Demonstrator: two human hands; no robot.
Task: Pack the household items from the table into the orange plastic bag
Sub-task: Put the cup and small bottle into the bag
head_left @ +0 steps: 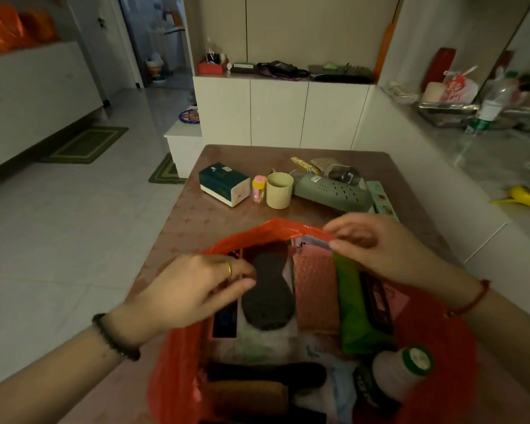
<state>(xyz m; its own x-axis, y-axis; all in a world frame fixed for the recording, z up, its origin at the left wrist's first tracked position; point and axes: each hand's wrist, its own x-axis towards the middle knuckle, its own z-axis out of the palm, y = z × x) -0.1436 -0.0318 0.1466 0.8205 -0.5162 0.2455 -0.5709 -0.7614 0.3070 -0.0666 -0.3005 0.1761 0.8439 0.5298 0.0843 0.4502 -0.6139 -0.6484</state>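
The orange plastic bag [172, 371] stands open on the near part of the table [196, 215]. Inside lie a dark insole [266, 298], a pink padded envelope [315, 289], a green packet [352, 313] and a white bottle with a green cap [401, 371]. My left hand [193, 292] pinches the bag's left rim beside the insole. My right hand [377, 249] pinches the far rim. On the table behind the bag stand a green tissue box [224, 183], a small pink-capped container [258, 189], a cream cup [279, 190] and a grey-green perforated case [334, 191].
A teal flat box [381, 198] lies at the table's right edge, with small wrapped items [328, 168] behind the case. White cabinets [279, 111] stand beyond the table. A cluttered counter [487, 142] runs along the right. Tiled floor [74, 224] lies to the left.
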